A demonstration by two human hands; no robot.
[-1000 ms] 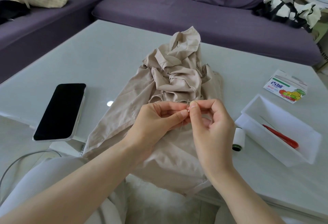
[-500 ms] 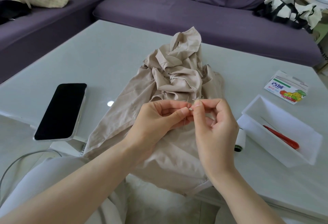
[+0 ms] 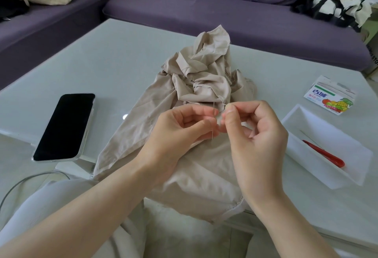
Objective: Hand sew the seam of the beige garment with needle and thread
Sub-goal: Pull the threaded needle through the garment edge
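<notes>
The beige garment (image 3: 201, 79) lies crumpled on the pale table (image 3: 114, 61), its lower part hanging over the near edge. Above it, my left hand (image 3: 180, 128) pinches a thin needle (image 3: 213, 121) between thumb and forefinger, and the needle stands nearly upright. My right hand (image 3: 255, 135) is close beside it, thumb and forefinger pinching a fine pale thread (image 3: 224, 105) right next to the needle. The fingertips of both hands almost touch. The thread is too thin to follow along its length.
A black phone (image 3: 65, 126) lies on the left of the table. On the right stand a white tray (image 3: 302, 114) holding a red-handled tool (image 3: 325, 154) and a small printed box (image 3: 331, 98). A purple sofa (image 3: 225, 12) runs behind. A cable (image 3: 30, 180) loops at lower left.
My right hand has shifted slightly to the right and now covers the thread spool that showed beside it. Both hands keep pinching at the same spot above the garment.
</notes>
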